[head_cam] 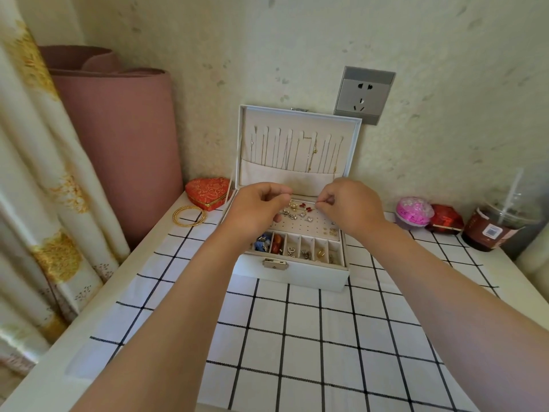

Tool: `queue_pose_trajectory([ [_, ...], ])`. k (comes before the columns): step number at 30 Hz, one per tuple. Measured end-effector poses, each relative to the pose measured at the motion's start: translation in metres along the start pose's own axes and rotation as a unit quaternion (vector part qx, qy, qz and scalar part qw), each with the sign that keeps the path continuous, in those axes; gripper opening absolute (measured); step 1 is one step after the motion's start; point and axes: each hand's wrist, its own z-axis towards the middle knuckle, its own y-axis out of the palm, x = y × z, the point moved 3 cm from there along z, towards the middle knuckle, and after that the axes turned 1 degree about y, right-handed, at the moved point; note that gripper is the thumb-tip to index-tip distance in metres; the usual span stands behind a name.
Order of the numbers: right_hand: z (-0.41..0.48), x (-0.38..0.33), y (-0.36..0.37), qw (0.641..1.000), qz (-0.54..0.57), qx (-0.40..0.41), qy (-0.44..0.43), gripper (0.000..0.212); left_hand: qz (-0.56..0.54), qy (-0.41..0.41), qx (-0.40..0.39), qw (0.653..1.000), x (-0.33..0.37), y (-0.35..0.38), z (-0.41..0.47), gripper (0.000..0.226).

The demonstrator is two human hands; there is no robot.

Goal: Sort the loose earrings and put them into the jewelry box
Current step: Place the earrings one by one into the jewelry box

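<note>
White jewelry box (297, 273), lid raised, earrings (292, 214) inside

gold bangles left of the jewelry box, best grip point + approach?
Judgement: the gold bangles lie flat on the table, stacked as open rings, clear of the red heart box. Come straight down and pinch across the near rim, one finger inside the ring, one outside.

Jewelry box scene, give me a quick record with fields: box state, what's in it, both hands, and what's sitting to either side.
box: jewelry box, lid open
lid: necklaces hanging
tray: earrings on the perforated panel
left hand: curled over the tray
right hand: pinching a small thin piece, too small to identify
left side: heart box, gold bangles
right side: drink cup
</note>
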Motion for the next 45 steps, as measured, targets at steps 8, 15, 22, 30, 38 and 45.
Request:
queue_pose_trajectory([
  [8,0.000,0.002,-0.003,0.999,0.019,-0.038,-0.021,0.007,0.005,0.009,0.004,1.000,-0.001,-0.003,0.001,0.020],
  [15,0.002,0.009,-0.010,0.994,0.031,-0.098,-0.028,0.012,-0.012,0.006,0.002,1.000,0.001,-0.003,0.000,0.020],
  [22,0.001,-0.013,-0.047,0.955,0.285,-0.083,-0.013,0.028,-0.059,-0.010,0.016,0.998,0.013,0.008,-0.003,0.020],
  [30,-0.002,-0.021,-0.066,0.932,0.350,-0.090,-0.024,0.021,-0.077,-0.013,0.029,0.996,0.027,0.023,-0.008,0.015],
  [38,-0.006,-0.004,-0.062,0.948,0.312,-0.065,0.009,0.006,0.004,0.027,0.003,1.000,0.024,0.035,-0.006,0.015],
  [45,-0.008,0.017,-0.023,0.991,0.126,-0.038,0.036,0.004,0.421,0.147,-0.054,0.893,-0.004,0.037,0.007,0.034],
])
